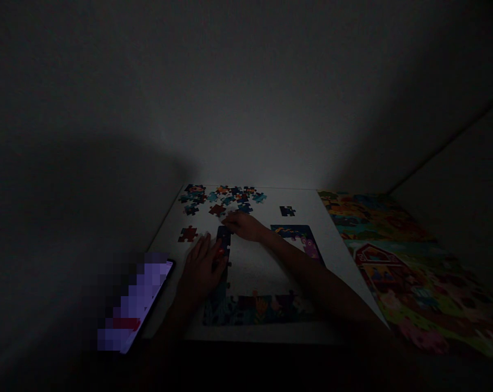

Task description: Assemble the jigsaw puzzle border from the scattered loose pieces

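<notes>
A partly joined jigsaw puzzle border (260, 309) lies on a white board, dark with sea-like pictures. My left hand (199, 269) rests flat over its left side, fingers stretched and thumb apart, touching the joined pieces. At the upper end of that side, my right hand (244, 225) has its fingers bent in a pinch on a dark puzzle piece (223, 231), partly hidden by the fingertips. Just beyond the right hand is a loose reddish-brown piece (217, 209). Another reddish piece (188, 234) lies left of the border, near my left fingertips.
Several loose pieces (195, 197) are heaped at the board's far left. One dark piece (288, 210) lies alone above the border's upper right section (307, 245). A lit tablet or phone (148, 296) stands at the left edge. A colourful farm picture (393, 272) lies right. The room is dim.
</notes>
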Demonstrator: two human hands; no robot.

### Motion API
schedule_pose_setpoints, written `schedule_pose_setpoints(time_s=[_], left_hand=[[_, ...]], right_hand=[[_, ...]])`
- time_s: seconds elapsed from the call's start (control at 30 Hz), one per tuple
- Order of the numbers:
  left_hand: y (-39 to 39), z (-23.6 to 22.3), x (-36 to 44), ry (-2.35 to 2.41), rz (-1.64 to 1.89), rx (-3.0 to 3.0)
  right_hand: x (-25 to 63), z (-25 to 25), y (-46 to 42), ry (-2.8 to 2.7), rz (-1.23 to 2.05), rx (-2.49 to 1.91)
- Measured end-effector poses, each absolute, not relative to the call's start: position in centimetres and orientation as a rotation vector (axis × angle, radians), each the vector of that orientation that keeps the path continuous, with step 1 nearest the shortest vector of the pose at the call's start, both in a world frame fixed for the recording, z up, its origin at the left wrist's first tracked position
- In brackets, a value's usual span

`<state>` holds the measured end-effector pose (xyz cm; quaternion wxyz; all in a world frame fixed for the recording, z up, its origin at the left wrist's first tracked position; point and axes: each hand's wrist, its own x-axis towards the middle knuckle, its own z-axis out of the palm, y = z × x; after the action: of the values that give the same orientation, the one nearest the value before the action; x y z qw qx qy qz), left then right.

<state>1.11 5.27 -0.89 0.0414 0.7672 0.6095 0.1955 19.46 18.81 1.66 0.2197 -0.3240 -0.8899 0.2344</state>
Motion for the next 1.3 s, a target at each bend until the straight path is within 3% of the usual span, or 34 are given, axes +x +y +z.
schedule_pose_setpoints(time_s=[0.4,0.83,1.07,1.3], left_hand=[[5.4,-0.9,0.9,1.856,0.621,2.397],[10.3,1.0,1.5,1.953,0.692,2.343],[15.4,1.7,3.7,1.975,0.729,2.286],[15.8,0.8,3.8,1.896,0.708,2.273]], right_hand=[[21.2,0.2,20.7,-2.379,0.539,-0.931],[22.7,0.2,22.2,-1.731,1.089,-0.967],[27.4,0.9,24.2,-1.460,0.692,-1.381],[29.3,-0.6,24.7,-1.722,0.638,-1.523]])
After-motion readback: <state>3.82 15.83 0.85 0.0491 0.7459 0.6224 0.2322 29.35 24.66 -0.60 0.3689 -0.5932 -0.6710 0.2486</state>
